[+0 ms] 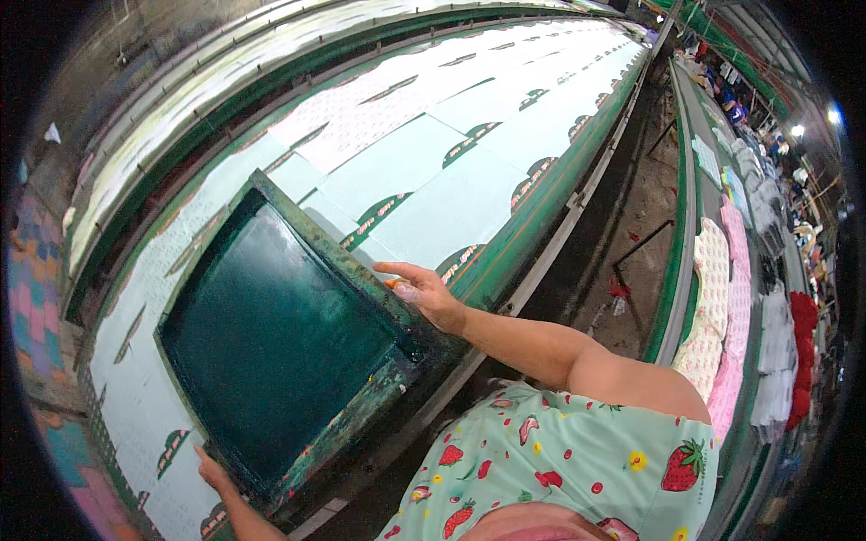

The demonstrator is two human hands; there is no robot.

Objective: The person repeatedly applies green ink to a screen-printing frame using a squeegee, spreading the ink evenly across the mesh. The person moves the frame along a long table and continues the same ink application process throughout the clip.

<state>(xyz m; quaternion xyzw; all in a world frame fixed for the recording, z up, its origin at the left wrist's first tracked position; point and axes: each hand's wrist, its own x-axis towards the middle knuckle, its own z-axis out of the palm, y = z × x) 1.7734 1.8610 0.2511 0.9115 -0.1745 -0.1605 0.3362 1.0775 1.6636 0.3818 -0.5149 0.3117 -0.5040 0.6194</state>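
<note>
A large screen-printing frame (271, 334) with a dark teal-green mesh and paint-stained border lies at a slant over the printing table. My right hand (424, 296) is at its right rim, fingers curled on an orange-and-clear grip, index finger stretched out. My left hand (218, 476) holds the frame's lower left edge, with a finger pointing along it. Pale mint fabric panels (451, 207), some with small printed patterns, cover the table beyond and beneath the frame. My strawberry-print top fills the lower middle.
A second long printing table (135, 162) runs along the left. On the right, past a narrow walkway (631, 252) with red scraps, a long rack holds folded pink (731, 307), cream, grey and red cloth. A metal rail (564, 225) borders my table.
</note>
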